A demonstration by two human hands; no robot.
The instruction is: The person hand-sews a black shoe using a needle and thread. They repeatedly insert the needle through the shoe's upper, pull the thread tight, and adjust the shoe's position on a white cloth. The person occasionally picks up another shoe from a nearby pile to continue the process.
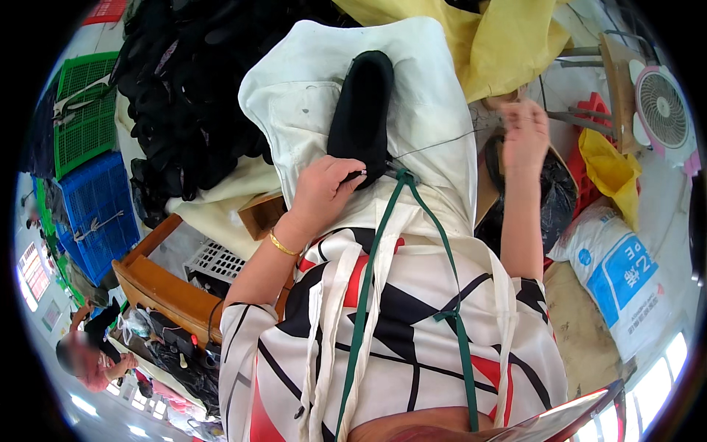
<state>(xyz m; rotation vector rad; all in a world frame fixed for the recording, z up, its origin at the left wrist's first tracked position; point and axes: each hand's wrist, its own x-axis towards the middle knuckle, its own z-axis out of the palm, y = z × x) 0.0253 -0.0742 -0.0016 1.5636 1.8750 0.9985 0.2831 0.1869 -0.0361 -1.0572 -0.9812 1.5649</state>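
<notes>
Black shoe (359, 110) lies opening-up on white cloth (294, 110). At shoe's near end, L hand (324, 188) pinches the edge, fingers closed. Dark thread (438, 144) runs from there toward R hand (525, 132), right of shoe; its fingers are blurred, can't tell if they grip it. For neat work, prob. best to hold shoe firm, draw thread evenly w/o jerks & keep it clear of cloth folds. Left of shoe: black heap (191, 81); far right of shoe: fan (661, 103).
</notes>
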